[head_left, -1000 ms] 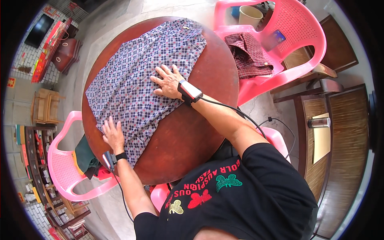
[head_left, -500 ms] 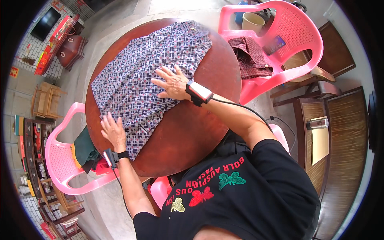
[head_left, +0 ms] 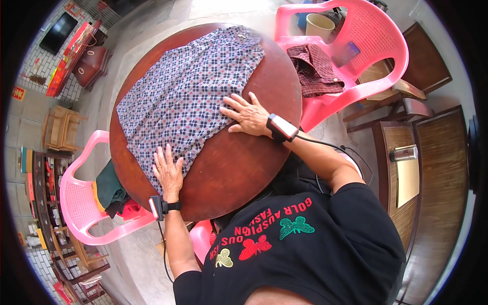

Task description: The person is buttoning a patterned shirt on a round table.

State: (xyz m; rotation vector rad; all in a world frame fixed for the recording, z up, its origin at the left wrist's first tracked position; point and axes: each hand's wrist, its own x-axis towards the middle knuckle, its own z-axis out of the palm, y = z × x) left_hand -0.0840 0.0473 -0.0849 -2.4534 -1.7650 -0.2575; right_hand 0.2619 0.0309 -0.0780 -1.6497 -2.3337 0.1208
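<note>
A blue-and-white patterned garment [head_left: 183, 86], dotted with small red marks, lies spread over the round brown table [head_left: 234, 173]. My left hand [head_left: 168, 173] rests on its near lower part, fingers spread. At the garment's right edge, my right hand [head_left: 249, 116] lies with fingers apart; its fingertips touch the cloth while the palm is over bare wood. Neither hand grips anything. Light creases run across the fabric. What kind of garment it is cannot be made out for certain.
A pink plastic chair [head_left: 378, 43] at the right carries a folded dark-red checked cloth [head_left: 317, 71]. Another pink chair [head_left: 76, 203] at the left holds dark green clothing [head_left: 111, 187]. A cream bin [head_left: 320, 25] stands behind the right chair; wooden furniture lines the right side.
My right hand has slid right and slightly nearer, to the garment's edge. My left hand has moved right across the lower part. The cloth's near end looks drawn in slightly.
</note>
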